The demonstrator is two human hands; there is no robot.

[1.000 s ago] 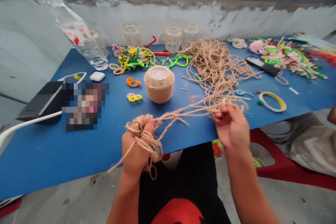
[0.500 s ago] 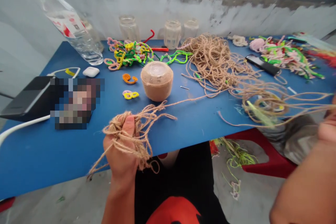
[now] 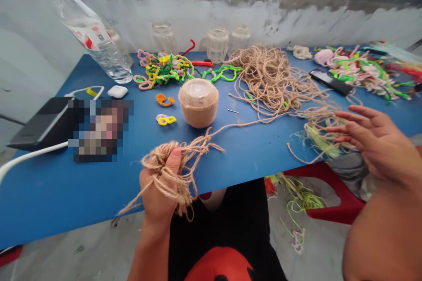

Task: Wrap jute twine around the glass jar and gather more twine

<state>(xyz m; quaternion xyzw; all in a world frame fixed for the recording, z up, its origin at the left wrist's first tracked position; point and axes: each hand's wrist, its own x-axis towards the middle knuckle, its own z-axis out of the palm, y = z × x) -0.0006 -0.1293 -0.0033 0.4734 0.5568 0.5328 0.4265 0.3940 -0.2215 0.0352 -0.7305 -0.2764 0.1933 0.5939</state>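
A twine-wrapped pot [image 3: 198,107] is standing near the middle of the blue table [image 3: 250,153], just beyond the left hand [image 3: 160,193]; a nail [image 3: 233,111] is lying to its right, an orange curl [image 3: 165,100] and a yellow-and-pink piece [image 3: 166,120] to its left; glass jars [image 3: 217,48] are lining the back edge, with tangled fuzzy wires [image 3: 165,70] lying before them; a plastic bottle [image 3: 95,35] is standing near the back left corner; a heap of twine [image 3: 267,70] is spreading forward from the back edge, a single strand [image 3: 257,121] running from it to the bundle of twine [image 3: 169,171] at the front edge; the left hand is gripping that bundle firmly, thumb pressing on top, loops spilling out around it; the right hand [image 3: 376,140] is hanging well open near the front edge at the right, fingers spread, apparently holding nothing; whether its fingertips are touching the loose strands [image 3: 314,128] there, one cannot tell; the table is reaching back to a patchy wall [image 3: 184,11]; a red stool [image 3: 336,210] is standing by the front edge, green strands [image 3: 306,197] lying on the grey floor [image 3: 99,250] beside it.
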